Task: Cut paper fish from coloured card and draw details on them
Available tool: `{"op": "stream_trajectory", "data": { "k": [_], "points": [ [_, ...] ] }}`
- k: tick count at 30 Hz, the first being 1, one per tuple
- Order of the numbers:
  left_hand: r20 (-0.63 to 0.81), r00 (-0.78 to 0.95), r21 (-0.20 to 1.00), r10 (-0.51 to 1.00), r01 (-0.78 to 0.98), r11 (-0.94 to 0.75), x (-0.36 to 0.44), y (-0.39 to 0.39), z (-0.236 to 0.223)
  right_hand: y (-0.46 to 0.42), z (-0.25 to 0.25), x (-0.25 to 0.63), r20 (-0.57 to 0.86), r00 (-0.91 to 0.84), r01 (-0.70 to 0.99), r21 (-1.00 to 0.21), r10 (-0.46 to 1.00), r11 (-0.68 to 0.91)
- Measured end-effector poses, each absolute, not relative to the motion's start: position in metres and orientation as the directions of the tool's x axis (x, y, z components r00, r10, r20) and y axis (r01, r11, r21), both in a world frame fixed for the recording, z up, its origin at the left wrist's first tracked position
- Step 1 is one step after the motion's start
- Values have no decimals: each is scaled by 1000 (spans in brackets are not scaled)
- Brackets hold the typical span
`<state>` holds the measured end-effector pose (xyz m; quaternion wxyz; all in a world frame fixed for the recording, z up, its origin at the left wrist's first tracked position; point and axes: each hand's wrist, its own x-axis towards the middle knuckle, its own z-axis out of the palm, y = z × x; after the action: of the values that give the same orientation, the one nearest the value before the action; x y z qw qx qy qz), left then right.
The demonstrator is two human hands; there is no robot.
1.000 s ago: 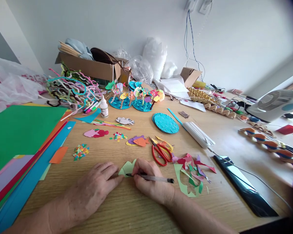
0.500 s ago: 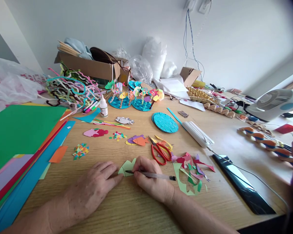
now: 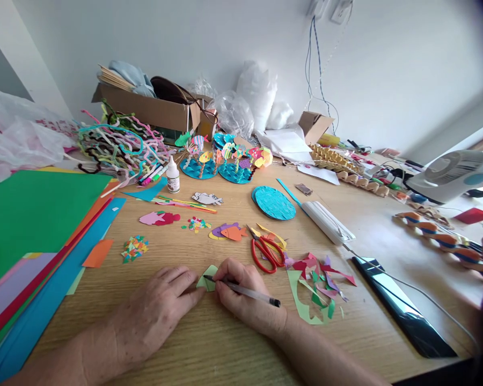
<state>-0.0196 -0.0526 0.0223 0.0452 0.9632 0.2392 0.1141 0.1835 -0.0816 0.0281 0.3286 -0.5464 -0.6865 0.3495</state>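
A small light green paper cutout (image 3: 210,270) lies on the table in front of me, partly covered by my fingers. My left hand (image 3: 155,303) rests flat beside it, fingers stretched out, with fingertips at the cutout's left edge. A pen (image 3: 253,293) with a clear barrel is pinched in my right hand (image 3: 247,300), its dark tip on the green paper. Just beyond lie purple and orange paper fish (image 3: 232,232) and red-handled scissors (image 3: 268,252), their blades slightly apart.
Paper scraps (image 3: 316,284) lie right of my hand, near a shiny black strip (image 3: 402,305) and a white power strip (image 3: 328,222). Coloured sheets (image 3: 44,214) are stacked at left. Farther back stand a glue bottle (image 3: 173,176) and blue discs (image 3: 274,202).
My right hand has shifted slightly left over the green cutout, covering more of its right side. The pen's tip has moved up and left, and its rear end has swung downward. My left hand stays put.
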Motion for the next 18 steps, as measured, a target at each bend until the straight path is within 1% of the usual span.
{"op": "stream_trajectory", "data": {
  "k": [4, 9, 18],
  "points": [
    [222, 864, 139, 451, 430, -892, -20, -51, 22, -82, 28, 184, 72, -184, 527, -835, 980, 160],
    [246, 862, 98, 443, 432, -896, -19, -51, 25, -83, 30, 186, 61, -185, 519, -842, 981, 150],
    [233, 863, 74, 449, 445, -893, -20, -52, 26, -86, 34, 188, 52, -212, 476, -867, 976, 149]
  ]
}}
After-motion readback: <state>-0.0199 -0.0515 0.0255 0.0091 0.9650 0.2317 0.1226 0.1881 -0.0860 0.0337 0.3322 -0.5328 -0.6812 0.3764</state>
